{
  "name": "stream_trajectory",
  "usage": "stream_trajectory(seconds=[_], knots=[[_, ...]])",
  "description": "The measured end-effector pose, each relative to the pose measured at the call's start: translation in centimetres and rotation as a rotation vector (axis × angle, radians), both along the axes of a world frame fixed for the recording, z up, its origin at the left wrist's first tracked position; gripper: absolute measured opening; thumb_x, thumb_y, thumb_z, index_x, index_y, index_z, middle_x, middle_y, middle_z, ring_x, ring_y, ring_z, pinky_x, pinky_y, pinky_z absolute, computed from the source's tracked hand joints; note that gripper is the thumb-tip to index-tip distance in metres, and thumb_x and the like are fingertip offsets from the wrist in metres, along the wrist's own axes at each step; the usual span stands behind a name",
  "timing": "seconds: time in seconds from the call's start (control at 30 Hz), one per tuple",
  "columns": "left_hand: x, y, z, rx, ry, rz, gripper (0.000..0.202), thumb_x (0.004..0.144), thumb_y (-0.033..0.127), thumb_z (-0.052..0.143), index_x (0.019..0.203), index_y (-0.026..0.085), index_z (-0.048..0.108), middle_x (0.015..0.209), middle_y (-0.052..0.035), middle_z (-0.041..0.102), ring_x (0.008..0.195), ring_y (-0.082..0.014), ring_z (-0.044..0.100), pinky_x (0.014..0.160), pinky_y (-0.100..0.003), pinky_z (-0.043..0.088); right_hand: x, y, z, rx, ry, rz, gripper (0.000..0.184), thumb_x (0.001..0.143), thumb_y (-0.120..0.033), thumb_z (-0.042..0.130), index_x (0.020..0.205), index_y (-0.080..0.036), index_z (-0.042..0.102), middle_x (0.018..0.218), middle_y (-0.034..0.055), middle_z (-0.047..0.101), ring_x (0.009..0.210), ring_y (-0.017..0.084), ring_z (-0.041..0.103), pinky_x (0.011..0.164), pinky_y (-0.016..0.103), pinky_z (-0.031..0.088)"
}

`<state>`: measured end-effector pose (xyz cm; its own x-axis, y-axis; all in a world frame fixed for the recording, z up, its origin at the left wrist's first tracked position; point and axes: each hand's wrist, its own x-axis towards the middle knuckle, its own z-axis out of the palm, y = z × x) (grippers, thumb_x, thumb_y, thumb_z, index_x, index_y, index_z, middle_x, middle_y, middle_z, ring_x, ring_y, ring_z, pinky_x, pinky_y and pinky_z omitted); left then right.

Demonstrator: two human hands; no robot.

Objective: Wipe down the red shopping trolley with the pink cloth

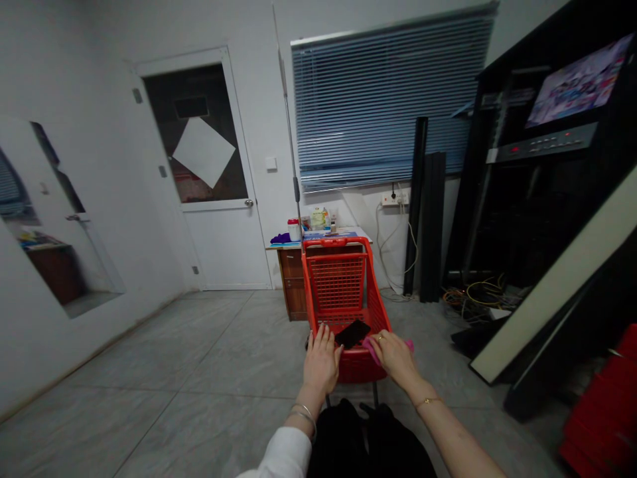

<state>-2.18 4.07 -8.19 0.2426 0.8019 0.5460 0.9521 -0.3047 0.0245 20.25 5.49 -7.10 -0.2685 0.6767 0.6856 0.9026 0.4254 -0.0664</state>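
A red plastic shopping cart (pixel 336 283) stands right in front of me. My left hand (pixel 322 358) rests on the near left corner of its rim, fingers stretched out and thumb apart. Closed around a bunched pink cloth (pixel 372 349), my right hand (pixel 393 355) is at the near right part of the rim. Some of the cloth pokes out past the far side of that hand. Between the two hands, a flat black object (pixel 353 333) that looks like a phone lies inside the cart near the front edge.
Behind the cart is a wooden desk (pixel 293 282) bearing a white jar with a red lid (pixel 293 230) and a purple cloth (pixel 280 238). Long panels (pixel 562 279) lean at the right near tangled cables (pixel 478 295). Red stacked bins (pixel 604 405) stand at lower right.
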Motion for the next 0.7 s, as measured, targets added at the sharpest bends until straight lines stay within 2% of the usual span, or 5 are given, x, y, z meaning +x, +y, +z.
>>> stream_trajectory(seconds=[0.13, 0.33, 0.43, 0.57, 0.7], knots=[[-1.3, 0.1, 0.3, -0.013, 0.052, 0.016, 0.049, 0.102, 0.038, 0.028, 0.139, 0.015, 0.05, 0.152, -0.0096, 0.044, 0.147, -0.0256, 0.026, 0.118, -0.056, 0.027, -1.7, -0.6, 0.1, -0.048, -0.01, -0.046, 0.032, 0.099, -0.025, 0.042, 0.08, -0.021, 0.067, 0.077, 0.0035, 0.064, 0.071, 0.014, 0.057, 0.07, 0.027, 0.039], [-7.2, 1.3, 1.5, -0.111, 0.117, 0.132, 0.047, 0.101, 0.028, 0.024, 0.137, 0.02, 0.053, 0.153, -0.0056, 0.042, 0.148, -0.0265, 0.022, 0.118, -0.059, 0.024, -9.5, -3.1, 0.5, -0.095, 0.079, -0.123, 0.029, 0.098, -0.027, 0.045, 0.083, -0.021, 0.069, 0.079, 0.0044, 0.065, 0.072, 0.016, 0.058, 0.07, 0.029, 0.039], [-9.5, 1.7, 2.1, -0.147, 0.115, 0.249, 0.047, 0.099, 0.024, 0.027, 0.136, 0.019, 0.055, 0.153, -0.0075, 0.042, 0.147, -0.0293, 0.023, 0.117, -0.06, 0.023, -11.9, -3.6, 2.0, -0.158, 0.162, -0.046, 0.031, 0.098, -0.025, 0.043, 0.081, -0.023, 0.069, 0.078, 0.0029, 0.066, 0.069, 0.015, 0.059, 0.066, 0.028, 0.039], [-8.4, 0.6, 1.7, -0.133, 0.062, 0.193, 0.049, 0.1, 0.029, 0.025, 0.14, 0.016, 0.051, 0.15, -0.0116, 0.045, 0.146, -0.0273, 0.029, 0.117, -0.056, 0.028, -10.9, -1.8, 5.7, -0.062, 0.318, 0.004, 0.036, 0.102, -0.028, 0.036, 0.091, -0.023, 0.07, 0.085, 0.0026, 0.067, 0.077, 0.014, 0.061, 0.071, 0.026, 0.04], [-5.4, -1.1, 0.4, -0.099, -0.014, 0.06, 0.05, 0.102, 0.032, 0.021, 0.141, 0.019, 0.049, 0.146, -0.0082, 0.052, 0.142, -0.0231, 0.038, 0.118, -0.053, 0.028, -9.5, 0.8, 6.9, -0.007, 0.064, 0.102, 0.032, 0.101, -0.031, 0.04, 0.091, -0.022, 0.07, 0.086, 0.004, 0.066, 0.082, 0.015, 0.059, 0.076, 0.027, 0.037]])
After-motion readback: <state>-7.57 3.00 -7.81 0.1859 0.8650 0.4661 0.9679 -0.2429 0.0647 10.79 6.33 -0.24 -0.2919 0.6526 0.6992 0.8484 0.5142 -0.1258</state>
